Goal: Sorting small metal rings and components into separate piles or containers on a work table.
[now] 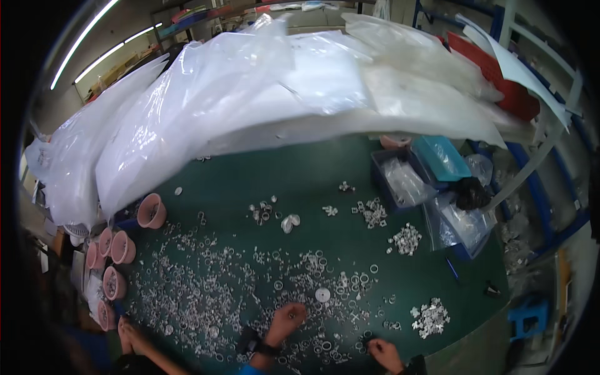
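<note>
Over the green table, my left hand (287,322), with a black band at the wrist and a blue sleeve, has its fingers curled together among loose small silvery parts (306,275). Whatever it pinches is too small to make out. A pale round disc (322,294) lies just beyond it. To the right, near the table's front edge, my right hand (386,356) is closed, thumb and fingertips together beside some small rings (392,325). Its contents, if any, cannot be made out. A pile of whitish metal pieces (431,317) sits to its right.
Another person's hands (128,334) rest at the left edge, by several pink cups (122,248). Small piles (406,239) dot the table (269,178). Bins with plastic bags (400,187) and a teal tray (440,159) stand back right. Large plastic sheeting (250,81) hangs over the far side.
</note>
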Tool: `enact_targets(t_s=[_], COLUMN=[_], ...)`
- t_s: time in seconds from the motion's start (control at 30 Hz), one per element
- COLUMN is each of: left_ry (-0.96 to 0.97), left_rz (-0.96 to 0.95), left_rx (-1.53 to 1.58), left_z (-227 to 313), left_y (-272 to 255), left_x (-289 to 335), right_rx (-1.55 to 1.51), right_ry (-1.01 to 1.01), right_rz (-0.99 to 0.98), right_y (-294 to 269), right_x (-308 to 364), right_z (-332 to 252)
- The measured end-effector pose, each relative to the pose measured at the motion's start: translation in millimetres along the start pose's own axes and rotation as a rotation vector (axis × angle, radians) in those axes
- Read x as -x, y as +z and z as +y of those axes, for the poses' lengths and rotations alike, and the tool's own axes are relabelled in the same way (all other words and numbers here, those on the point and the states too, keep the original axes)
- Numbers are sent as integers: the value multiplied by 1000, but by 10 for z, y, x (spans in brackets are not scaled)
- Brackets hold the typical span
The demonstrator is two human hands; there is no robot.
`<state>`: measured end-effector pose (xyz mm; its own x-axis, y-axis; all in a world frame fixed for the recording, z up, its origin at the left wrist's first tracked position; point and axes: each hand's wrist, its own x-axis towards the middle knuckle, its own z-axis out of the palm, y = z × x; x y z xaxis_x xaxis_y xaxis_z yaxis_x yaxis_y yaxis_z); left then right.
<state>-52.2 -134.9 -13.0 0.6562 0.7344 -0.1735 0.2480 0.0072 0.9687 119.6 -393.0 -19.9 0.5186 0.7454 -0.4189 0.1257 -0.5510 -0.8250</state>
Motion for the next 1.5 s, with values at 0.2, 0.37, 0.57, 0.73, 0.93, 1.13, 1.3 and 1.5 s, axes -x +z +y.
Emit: enact_targets(t_s=[0.2,0.37,0.57,0.73,0.93,1.13,1.3,1.5], left_ry=[-412,108,85,59,113,-76,-436,-477], left_rz=[198,315,576,502,413,486,570,328], left_rx=[96,-533,-497,-550,-324,-83,1191,1426], left_z=[-249,-71,-176,-314,-387,-405,-171,-128], left_y=[861,1330,1320,1115,934,814,640,511], left_x=[1153,1265,1005,798,886,997,941,812], right_rx=[-158,2,94,-55,-55,567,129,-769], right_ry=[-14,-107,-146,-53,-207,-695,-465,327], right_rz=[-97,-224,-418,-285,-167,-29,-103,-425], right_y=[-425,-460,-165,-12,396,858,745,541], right_x=[-163,-398,-487,-669,-1010,-1353,-1281,-1097], right_z=[75,-124,-286,-261,-579,-746,-813,-788])
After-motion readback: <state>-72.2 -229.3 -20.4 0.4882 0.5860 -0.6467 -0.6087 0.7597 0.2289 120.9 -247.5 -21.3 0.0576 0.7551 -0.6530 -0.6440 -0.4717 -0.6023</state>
